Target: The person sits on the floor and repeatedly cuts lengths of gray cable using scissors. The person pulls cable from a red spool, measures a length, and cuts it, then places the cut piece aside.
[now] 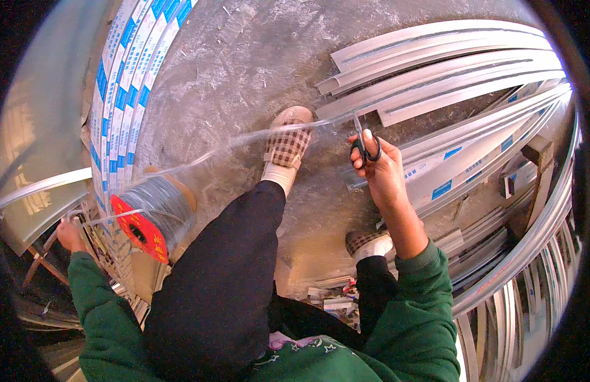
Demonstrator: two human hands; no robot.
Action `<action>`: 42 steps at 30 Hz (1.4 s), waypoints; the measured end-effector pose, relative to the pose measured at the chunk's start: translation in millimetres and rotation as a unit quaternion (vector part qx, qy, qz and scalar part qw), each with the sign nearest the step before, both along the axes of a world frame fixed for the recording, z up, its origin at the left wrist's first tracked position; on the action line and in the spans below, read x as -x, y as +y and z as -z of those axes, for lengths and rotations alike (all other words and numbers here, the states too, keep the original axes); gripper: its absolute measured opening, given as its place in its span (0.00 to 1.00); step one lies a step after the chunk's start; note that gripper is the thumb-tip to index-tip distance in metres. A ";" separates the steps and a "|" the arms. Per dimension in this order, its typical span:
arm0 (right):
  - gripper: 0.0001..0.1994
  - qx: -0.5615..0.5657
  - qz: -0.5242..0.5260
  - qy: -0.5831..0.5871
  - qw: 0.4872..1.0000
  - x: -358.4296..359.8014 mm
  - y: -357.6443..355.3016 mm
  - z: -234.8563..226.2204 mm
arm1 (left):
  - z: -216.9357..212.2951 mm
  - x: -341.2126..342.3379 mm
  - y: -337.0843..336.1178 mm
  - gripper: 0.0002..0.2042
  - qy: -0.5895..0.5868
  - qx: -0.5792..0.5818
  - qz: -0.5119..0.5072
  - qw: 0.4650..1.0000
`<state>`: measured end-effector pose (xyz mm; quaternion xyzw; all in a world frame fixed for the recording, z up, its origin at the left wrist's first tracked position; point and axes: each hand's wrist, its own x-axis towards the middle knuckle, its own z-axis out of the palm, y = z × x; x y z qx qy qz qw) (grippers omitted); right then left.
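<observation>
Far left: left hand closed, seemingly on a pale strand beside the spool. Spool: red-faced, well filled, plenty left wound. Centre: clear strip drawn out from about the spool, crossing over the checked shoe. Right hand: fingers in the scissors, tips at the strip. Length out; whether cut, cannot tell.

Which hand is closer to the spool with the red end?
The left hand. It is close by, on the left of the spool. The right hand, holding black-handled scissors, is farther away, to the spool's right.
</observation>
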<state>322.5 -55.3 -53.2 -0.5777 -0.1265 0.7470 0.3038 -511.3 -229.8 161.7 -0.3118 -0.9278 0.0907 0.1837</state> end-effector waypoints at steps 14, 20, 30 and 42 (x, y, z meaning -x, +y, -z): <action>0.20 -0.020 0.048 -0.004 0.999 0.1 -1.6 4.6 | 106.6 -178.5 94.0 0.18 -0.385 -0.125 0.033 0.914; 0.20 -0.042 0.105 -0.041 0.993 -26.8 17.6 9.7 | 138.0 -333.4 156.9 0.17 -0.544 -0.078 0.099 0.830; 0.20 -0.167 0.235 0.044 0.957 -178.3 121.0 49.9 | 170.5 -440.7 167.0 0.08 -0.678 -0.030 0.146 0.720; 0.13 -0.204 0.176 -0.013 0.963 -195.1 169.7 37.5 | 64.1 -620.7 240.4 0.13 -0.903 0.140 0.319 0.252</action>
